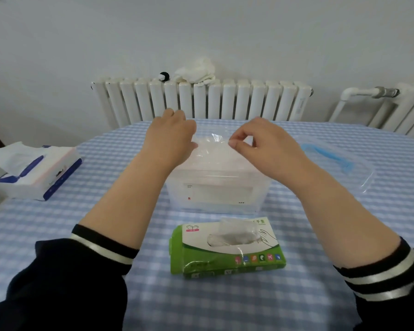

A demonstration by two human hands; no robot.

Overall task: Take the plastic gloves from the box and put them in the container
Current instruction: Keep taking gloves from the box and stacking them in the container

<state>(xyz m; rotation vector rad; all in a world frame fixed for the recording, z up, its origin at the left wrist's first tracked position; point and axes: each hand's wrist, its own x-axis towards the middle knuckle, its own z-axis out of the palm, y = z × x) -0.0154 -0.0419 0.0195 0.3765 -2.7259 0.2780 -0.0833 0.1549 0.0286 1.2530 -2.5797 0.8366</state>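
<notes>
Gloves [213,149] over clear container [213,187]

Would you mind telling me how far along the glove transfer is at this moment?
Done: the clear container stands open, its lid set aside to the right. In hand: both the left hand and right hand hold a plastic glove over the container's opening. Left: more gloves poke from the green box, so further transfers remain, then probably the lid.
</notes>
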